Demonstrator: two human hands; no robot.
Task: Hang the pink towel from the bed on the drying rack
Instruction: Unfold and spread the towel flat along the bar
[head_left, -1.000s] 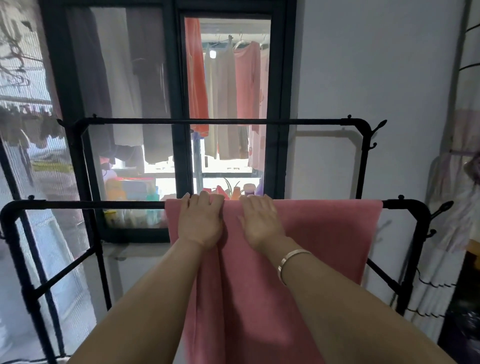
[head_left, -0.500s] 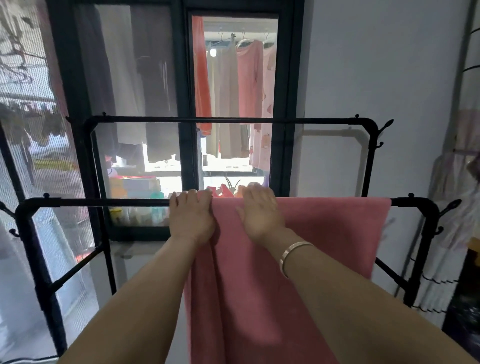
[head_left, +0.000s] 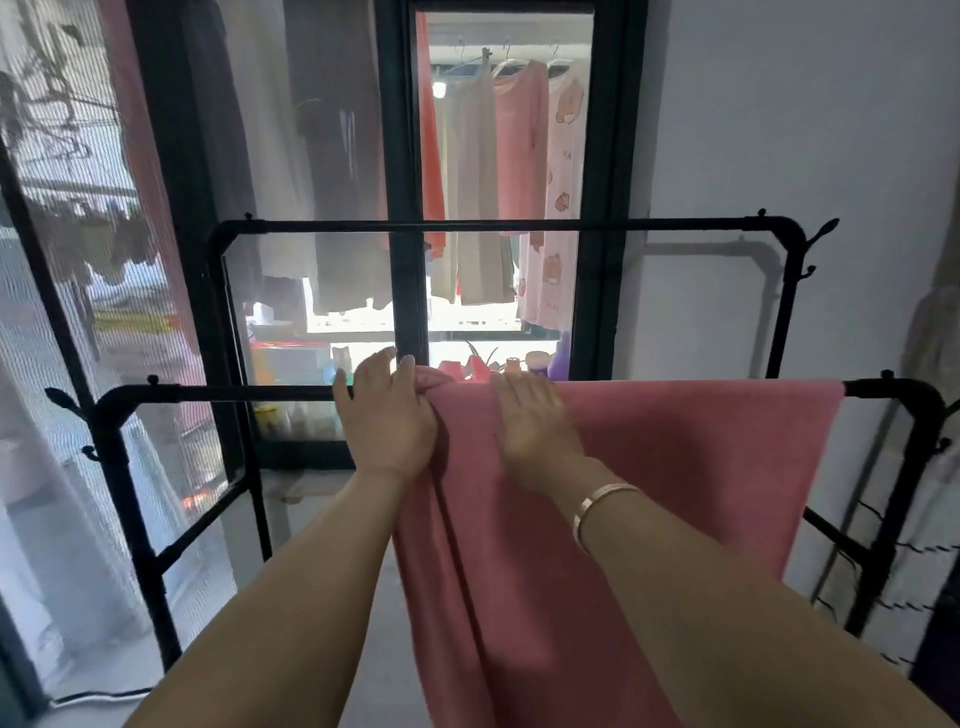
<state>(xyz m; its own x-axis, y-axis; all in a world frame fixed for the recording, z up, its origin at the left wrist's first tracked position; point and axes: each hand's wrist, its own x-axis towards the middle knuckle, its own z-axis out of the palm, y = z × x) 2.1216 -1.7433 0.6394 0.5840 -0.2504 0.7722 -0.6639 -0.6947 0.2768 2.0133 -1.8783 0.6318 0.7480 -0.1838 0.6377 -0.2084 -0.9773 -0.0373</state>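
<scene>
Gripping bunched pink towel (head_left: 675, 467), left hand (head_left: 387, 421); right hand (head_left: 535, 423) flat.

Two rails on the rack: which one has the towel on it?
The lower, nearer rail: the pink towel is draped over it under both hands. The upper rail behind is bare.

Pink towel (head_left: 649, 467): draped over the near bar of the black drying rack (head_left: 234, 393), right of frame centre, hanging down toward the lower edge; bunched and creased along its left edge, smooth toward the right. Rack's far bar bare, higher up.
</scene>
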